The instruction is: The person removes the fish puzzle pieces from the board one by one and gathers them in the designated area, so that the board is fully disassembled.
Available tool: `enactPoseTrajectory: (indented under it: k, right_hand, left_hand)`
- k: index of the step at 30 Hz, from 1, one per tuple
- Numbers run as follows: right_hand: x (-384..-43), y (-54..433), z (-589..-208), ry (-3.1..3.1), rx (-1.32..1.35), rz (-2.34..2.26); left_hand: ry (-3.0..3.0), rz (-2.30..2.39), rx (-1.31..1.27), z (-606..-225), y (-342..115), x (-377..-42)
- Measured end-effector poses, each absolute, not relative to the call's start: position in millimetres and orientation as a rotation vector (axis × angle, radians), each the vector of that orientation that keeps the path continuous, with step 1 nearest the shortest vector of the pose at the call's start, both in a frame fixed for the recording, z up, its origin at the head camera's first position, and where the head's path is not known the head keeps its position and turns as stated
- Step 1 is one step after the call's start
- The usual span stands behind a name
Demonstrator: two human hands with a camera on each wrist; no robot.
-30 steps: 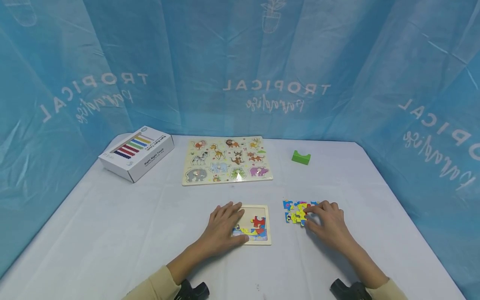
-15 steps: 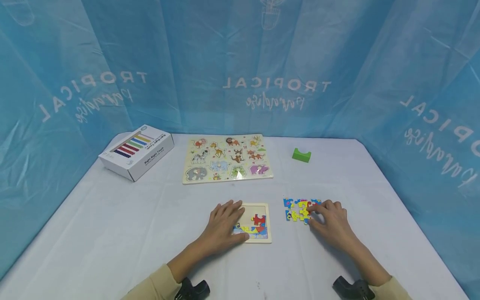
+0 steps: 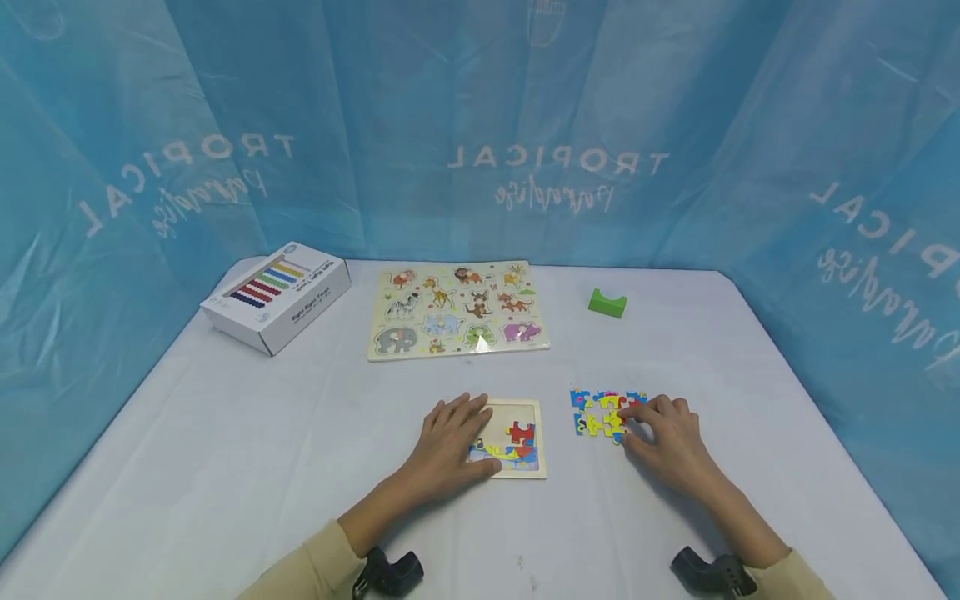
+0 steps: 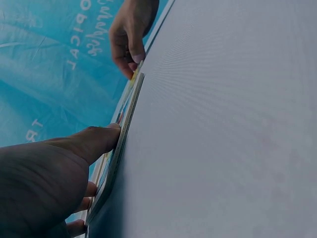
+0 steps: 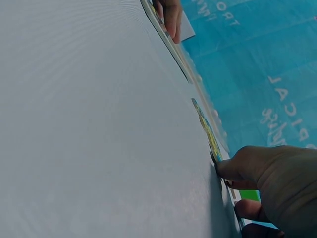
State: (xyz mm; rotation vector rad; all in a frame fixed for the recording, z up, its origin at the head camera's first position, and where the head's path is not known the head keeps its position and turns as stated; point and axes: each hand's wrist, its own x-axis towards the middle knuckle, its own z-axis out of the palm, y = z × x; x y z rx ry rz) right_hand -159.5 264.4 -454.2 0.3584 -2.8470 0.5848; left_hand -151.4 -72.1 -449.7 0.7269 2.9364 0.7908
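Puzzle pieces (image 3: 613, 422) stay by the bent-fingered right hand (image 3: 670, 442), hold unclear, leaving the tray (image 3: 542, 443) under the spread left hand (image 3: 448, 454) part-filled.

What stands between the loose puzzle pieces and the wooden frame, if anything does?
Nothing visible stands between the loose puzzle pieces by the right hand and the wooden frame; only white tablecloth lies there. However, the left hand covers the frame's left part.
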Motion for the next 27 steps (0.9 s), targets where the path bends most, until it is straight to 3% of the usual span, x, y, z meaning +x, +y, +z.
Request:
enactPoseTrajectory:
  k: [27]
  right_hand:
    - [-160.8, 264.4, -453.7, -2.866, 0.360, 0.606]
  left_hand:
    - [2.943, 0.763, 0.737, -450.5, -72.5, -154.4]
